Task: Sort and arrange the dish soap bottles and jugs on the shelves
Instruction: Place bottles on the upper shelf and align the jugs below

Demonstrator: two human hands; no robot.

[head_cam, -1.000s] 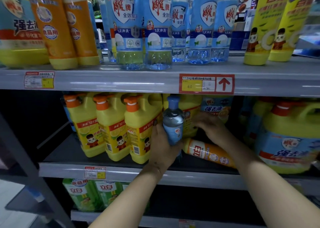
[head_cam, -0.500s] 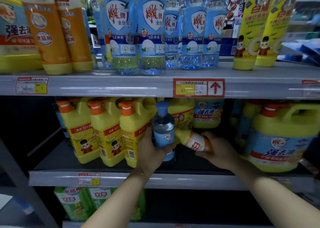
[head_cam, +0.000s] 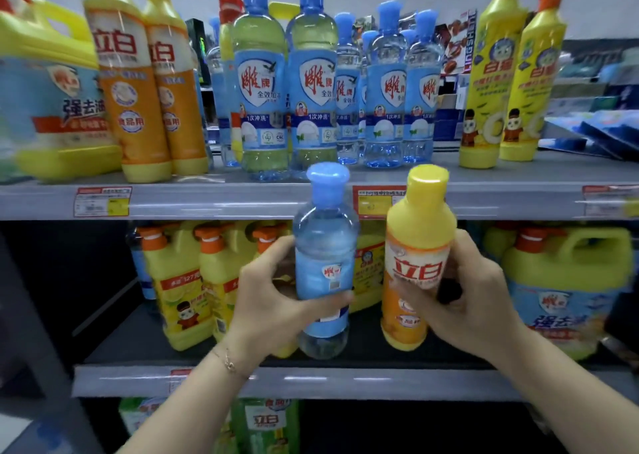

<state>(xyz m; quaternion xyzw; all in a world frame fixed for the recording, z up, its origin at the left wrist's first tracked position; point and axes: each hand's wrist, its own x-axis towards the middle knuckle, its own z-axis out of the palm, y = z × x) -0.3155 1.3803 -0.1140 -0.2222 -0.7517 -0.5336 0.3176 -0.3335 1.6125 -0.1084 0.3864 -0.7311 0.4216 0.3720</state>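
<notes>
Before the upper shelf's front edge [head_cam: 207, 201], left hand [head_cam: 273, 301] grips a clear blue bottle [head_cam: 325, 267] mid-body, right hand [head_cam: 473, 298] an orange bottle [head_cam: 415, 267]; both look full, weighty, rigid, slick-labelled, best held around the waist.

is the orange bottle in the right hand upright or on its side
Upright, roughly. The orange bottle has its yellow cap at the top and base at the bottom, gripped by the right hand.
</notes>
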